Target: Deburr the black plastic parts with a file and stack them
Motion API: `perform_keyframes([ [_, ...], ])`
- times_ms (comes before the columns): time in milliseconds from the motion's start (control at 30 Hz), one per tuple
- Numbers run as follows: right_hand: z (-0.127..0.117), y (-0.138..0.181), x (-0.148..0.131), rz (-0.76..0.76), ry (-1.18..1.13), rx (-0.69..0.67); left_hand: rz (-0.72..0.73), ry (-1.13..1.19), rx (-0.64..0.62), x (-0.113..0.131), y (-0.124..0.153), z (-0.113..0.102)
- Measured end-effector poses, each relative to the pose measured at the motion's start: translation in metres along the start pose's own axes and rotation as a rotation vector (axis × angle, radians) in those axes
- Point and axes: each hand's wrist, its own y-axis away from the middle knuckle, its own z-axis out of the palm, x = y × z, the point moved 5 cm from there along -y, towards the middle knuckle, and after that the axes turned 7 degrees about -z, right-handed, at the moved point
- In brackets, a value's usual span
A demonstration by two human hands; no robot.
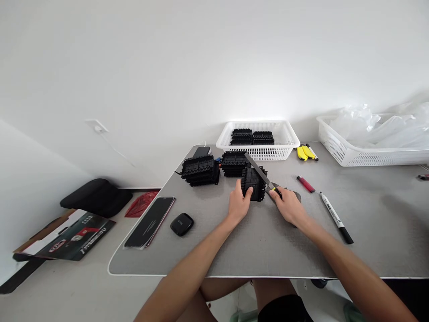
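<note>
Near the middle of the grey table (261,255), the left hand (239,203) grips a black plastic piece (254,183) with toothed edges, thumb on its face, the piece tilted up. The right hand (287,204) is closed around the handle of a flat metal tool (258,168), whose blade slants across the piece's upper right side; whether they touch, I cannot tell. Under the right hand lies a dark object (297,196), mostly hidden. Beyond the left hand stand 2 stacks of similar black pieces (199,170), with 2 more groups inside the white basket (264,154) behind. To the right of the right hand lie a red lighter-like item (305,184) and a white marker (336,218) with a black cap. Left of the left hand sits a small black case (182,224).
</note>
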Motion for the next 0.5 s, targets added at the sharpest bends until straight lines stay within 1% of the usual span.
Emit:
perform_keyframes([
  [100,0.0023,-0.0001,0.003,0.035,-0.019,-0.012,-0.024,-0.008,-0.007,-0.0021,0.0,0.0008],
  [267,0.0046,0.0002,-0.0004,-0.023,-0.027,-0.006,-0.039,0.026,-0.024,-0.0029,0.0004,0.0024],
  [433,0.0032,0.0005,0.0025,0.019,0.015,0.017,-0.04,0.035,-0.023,-0.0034,-0.0003,0.0022],
  [500,0.0035,0.0007,0.0023,0.005,0.016,0.012,-0.035,0.046,-0.025,-0.0033,-0.0005,0.002],
])
